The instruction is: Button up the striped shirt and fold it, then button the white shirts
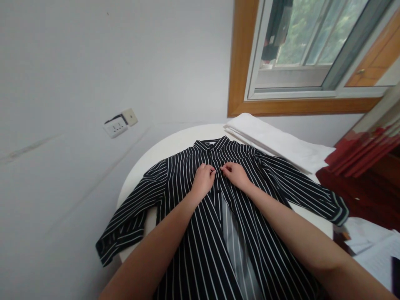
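Note:
A black shirt with white stripes (184, 179) lies front up, collar toward the wall and sleeves spread to both sides. My left hand (204, 179) pinches the front edge at chest height, thumb against fingers. Just across the placket, my right hand (236, 173) is closed in a pinch on the other front edge. A small gap separates the two hands. Above them the shirt front is together up to the collar; below, it parts and shows the greyish inside. Any button between my fingertips is too small to make out.
The shirt lies on a round white table (137, 175) against the wall. A folded white cloth (271, 139) rests at the back right. Beyond it are a wood-framed window (246, 62) and a red curtain (365, 150). Papers (375, 246) lie at the lower right. A wall socket (115, 127) sits at left.

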Available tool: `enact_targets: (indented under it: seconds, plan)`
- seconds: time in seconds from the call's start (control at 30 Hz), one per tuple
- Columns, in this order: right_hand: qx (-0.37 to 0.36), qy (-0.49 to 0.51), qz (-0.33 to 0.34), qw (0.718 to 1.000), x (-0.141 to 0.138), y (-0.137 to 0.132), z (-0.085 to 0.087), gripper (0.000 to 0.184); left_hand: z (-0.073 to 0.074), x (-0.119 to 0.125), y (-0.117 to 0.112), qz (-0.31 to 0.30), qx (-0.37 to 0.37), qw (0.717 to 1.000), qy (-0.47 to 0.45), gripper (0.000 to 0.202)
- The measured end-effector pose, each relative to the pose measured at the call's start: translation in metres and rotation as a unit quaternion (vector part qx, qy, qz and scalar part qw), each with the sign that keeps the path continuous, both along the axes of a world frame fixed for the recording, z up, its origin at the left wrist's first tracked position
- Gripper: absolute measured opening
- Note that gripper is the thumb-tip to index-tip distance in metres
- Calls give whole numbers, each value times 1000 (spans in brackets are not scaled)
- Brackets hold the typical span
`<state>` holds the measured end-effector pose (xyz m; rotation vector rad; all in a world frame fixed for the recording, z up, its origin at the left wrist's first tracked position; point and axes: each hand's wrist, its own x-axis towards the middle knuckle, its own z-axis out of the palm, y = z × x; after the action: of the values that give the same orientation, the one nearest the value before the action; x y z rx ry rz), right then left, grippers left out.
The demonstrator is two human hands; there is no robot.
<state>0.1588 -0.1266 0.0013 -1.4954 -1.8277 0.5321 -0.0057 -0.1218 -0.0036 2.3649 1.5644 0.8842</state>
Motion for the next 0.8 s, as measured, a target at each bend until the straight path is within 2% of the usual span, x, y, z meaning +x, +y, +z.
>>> enact_targets:
  seconds: [0.1,0.27,0.37,0.53,0.8]
  plan:
    - [-17,-7,14,1000,2,1,1,27,1,1,-2,-2,3,1000,16,10]
    - [11,-95,2,995,1,0,3,36,4,2,-4,6,-9,999,48,7]
    - [15,-104,29,994,3,-1,3,34,4,2,-6,17,-5,997,72,8]
    - [-8,-96,50,994,3,-2,3,16,5,-1,-9,34,-2,995,90,13]
    - [-34,-111,18,993,-4,-8,14,25,3,-7,-2,16,-14,998,52,15]
